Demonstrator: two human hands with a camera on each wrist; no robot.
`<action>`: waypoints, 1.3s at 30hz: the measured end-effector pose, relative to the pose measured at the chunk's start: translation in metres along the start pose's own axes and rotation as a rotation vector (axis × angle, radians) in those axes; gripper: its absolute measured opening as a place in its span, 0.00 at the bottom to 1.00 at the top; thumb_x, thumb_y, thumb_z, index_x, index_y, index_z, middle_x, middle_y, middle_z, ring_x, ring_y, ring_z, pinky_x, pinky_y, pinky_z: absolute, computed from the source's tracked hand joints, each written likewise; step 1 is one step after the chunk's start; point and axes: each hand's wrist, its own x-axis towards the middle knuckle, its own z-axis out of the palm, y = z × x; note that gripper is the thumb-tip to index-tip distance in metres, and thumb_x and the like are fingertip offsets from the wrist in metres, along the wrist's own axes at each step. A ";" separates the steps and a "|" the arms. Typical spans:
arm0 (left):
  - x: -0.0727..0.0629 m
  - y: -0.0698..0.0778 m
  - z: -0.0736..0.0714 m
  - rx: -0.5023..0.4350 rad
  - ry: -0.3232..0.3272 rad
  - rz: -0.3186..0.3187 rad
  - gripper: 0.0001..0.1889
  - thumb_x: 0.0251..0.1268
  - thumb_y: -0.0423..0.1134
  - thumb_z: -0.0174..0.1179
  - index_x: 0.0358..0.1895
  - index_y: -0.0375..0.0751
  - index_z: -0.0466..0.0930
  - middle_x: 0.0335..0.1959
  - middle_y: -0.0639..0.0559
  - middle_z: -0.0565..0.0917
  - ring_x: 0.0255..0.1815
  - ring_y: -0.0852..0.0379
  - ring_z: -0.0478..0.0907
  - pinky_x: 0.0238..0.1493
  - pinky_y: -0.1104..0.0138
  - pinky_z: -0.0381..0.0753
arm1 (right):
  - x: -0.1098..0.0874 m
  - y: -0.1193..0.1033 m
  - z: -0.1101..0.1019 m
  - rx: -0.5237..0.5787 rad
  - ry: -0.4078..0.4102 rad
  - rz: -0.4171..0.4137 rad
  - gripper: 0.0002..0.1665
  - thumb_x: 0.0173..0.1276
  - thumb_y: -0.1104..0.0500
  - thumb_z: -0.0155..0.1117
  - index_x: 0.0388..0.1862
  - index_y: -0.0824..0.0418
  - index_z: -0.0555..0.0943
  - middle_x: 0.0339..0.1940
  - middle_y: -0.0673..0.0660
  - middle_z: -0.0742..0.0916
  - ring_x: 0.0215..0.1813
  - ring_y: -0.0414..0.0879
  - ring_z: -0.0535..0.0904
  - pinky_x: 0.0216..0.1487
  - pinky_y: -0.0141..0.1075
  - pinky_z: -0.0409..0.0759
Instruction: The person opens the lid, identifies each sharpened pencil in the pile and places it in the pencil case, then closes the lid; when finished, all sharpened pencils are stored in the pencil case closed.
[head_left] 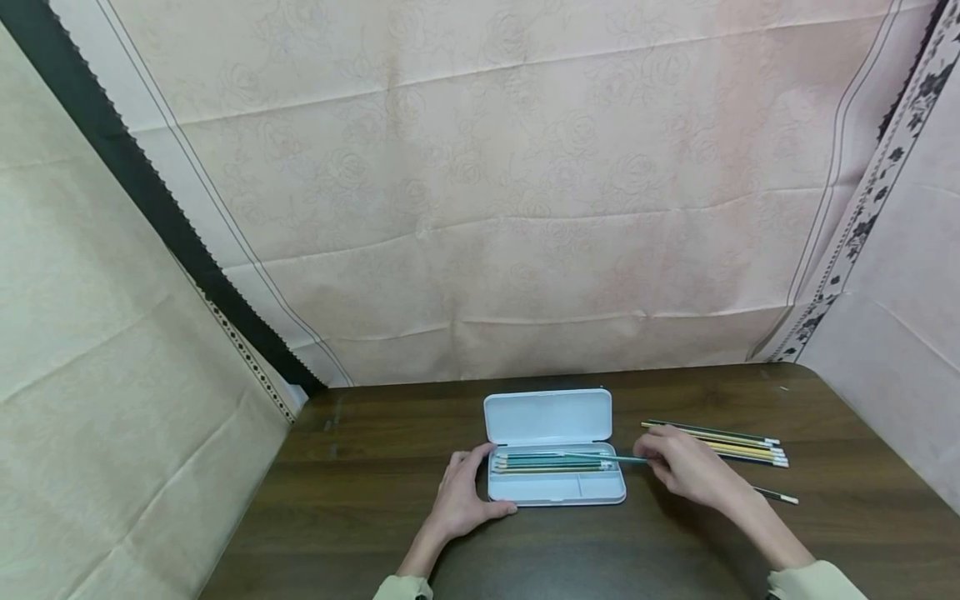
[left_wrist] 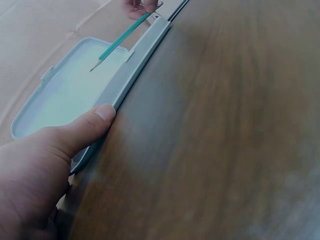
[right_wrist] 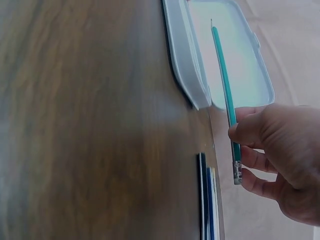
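Note:
A pale blue pencil case (head_left: 547, 497) lies on the table with its lid (head_left: 549, 417) raised at the back. Several pencils (head_left: 551, 465), green, teal and yellowish, lie side by side in it. At the case's left end my left hand (head_left: 459, 497) grips it, with the thumb (left_wrist: 95, 122) on the front edge and the index finger near the back left corner. My right hand (head_left: 678, 467) pinches a teal pencil (right_wrist: 225, 82) near its metal eraser end. This pencil's sharpened tip points left over the case, above the pencils inside.
Right of the case, several yellow and dark pencils (head_left: 742, 450) lie in a loose bunch, partly behind my right hand. A single dark pencil (head_left: 776, 496) lies nearer to me, partly covered by the right wrist. Patterned cloth (head_left: 525, 250) hangs behind the brown wooden table (head_left: 360, 500).

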 end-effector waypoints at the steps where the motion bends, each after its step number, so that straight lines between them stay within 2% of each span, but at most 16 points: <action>1: 0.000 0.000 0.000 -0.001 -0.001 0.000 0.50 0.43 0.62 0.78 0.72 0.50 0.68 0.58 0.49 0.76 0.57 0.50 0.66 0.52 0.48 0.68 | 0.002 -0.001 0.001 0.001 0.003 -0.005 0.16 0.55 0.73 0.72 0.36 0.54 0.85 0.33 0.43 0.80 0.33 0.36 0.73 0.34 0.37 0.78; 14: -0.001 -0.001 0.000 0.000 0.006 0.018 0.50 0.43 0.62 0.78 0.72 0.49 0.68 0.59 0.50 0.77 0.58 0.50 0.66 0.53 0.48 0.68 | 0.024 -0.020 0.013 0.020 0.012 -0.065 0.14 0.57 0.73 0.72 0.38 0.57 0.87 0.33 0.46 0.81 0.34 0.38 0.73 0.35 0.37 0.78; 24: 0.000 0.002 -0.001 -0.006 0.006 -0.006 0.50 0.42 0.61 0.79 0.72 0.49 0.68 0.58 0.48 0.75 0.58 0.50 0.66 0.53 0.48 0.68 | 0.035 -0.032 0.023 0.026 -0.009 -0.073 0.13 0.58 0.72 0.73 0.38 0.57 0.87 0.35 0.48 0.82 0.36 0.41 0.75 0.39 0.40 0.80; 39: -0.001 0.002 -0.001 0.000 0.001 0.004 0.50 0.43 0.61 0.79 0.72 0.48 0.68 0.59 0.50 0.76 0.58 0.50 0.66 0.53 0.47 0.67 | 0.047 -0.043 0.037 0.049 -0.001 -0.161 0.14 0.57 0.75 0.70 0.36 0.58 0.87 0.30 0.47 0.80 0.31 0.37 0.72 0.34 0.35 0.77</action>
